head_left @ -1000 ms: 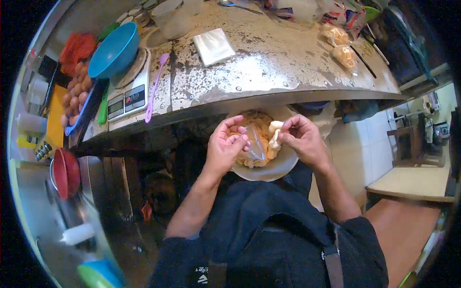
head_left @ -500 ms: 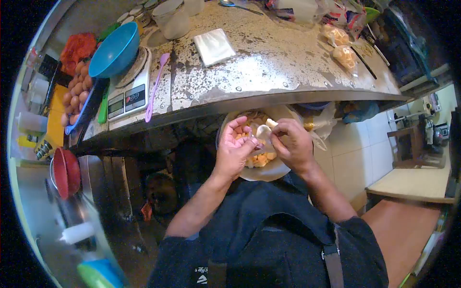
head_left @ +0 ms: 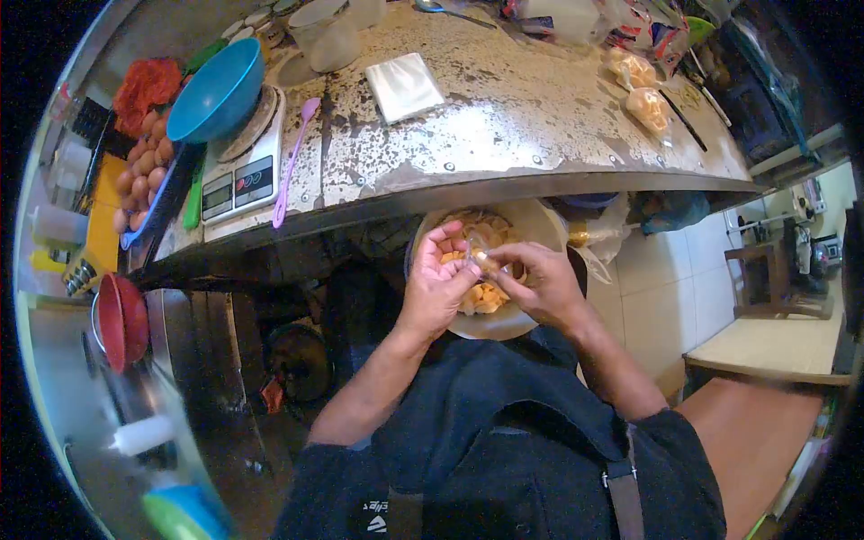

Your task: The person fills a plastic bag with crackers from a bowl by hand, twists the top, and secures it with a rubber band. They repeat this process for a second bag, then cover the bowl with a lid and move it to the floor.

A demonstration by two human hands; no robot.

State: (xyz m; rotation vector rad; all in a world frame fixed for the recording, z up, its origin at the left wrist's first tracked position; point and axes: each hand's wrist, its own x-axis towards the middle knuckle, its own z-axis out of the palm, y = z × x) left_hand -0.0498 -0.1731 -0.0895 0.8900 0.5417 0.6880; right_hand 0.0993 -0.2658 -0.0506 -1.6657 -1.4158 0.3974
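Both hands meet over a wide pale bowl (head_left: 506,329) of yellow-orange chunks (head_left: 487,298), held at waist height in front of the apron. My left hand (head_left: 438,281) pinches a see-through film, which looks like a small clear plastic bag (head_left: 487,236), between thumb and index finger; its other fingers are loosely curled. Thumb and fingers of my right hand (head_left: 543,282) are closed at the bag's mouth, beside the left fingertips. A small pale piece (head_left: 481,257) shows at the right fingertips. The fingers partly cover the bag and the chunks.
Ahead is a worn counter (head_left: 504,117) with a stack of clear bags (head_left: 404,87), a pink spatula (head_left: 294,162), a kitchen scale (head_left: 241,187) and a blue bowl (head_left: 216,93). Eggs (head_left: 144,175) stand at the left. Filled bags (head_left: 648,108) lie at the right.
My right hand has moved left and slightly down, bringing the pale piece from the bowl's right side to the left fingertips. My left hand stays nearly in place.
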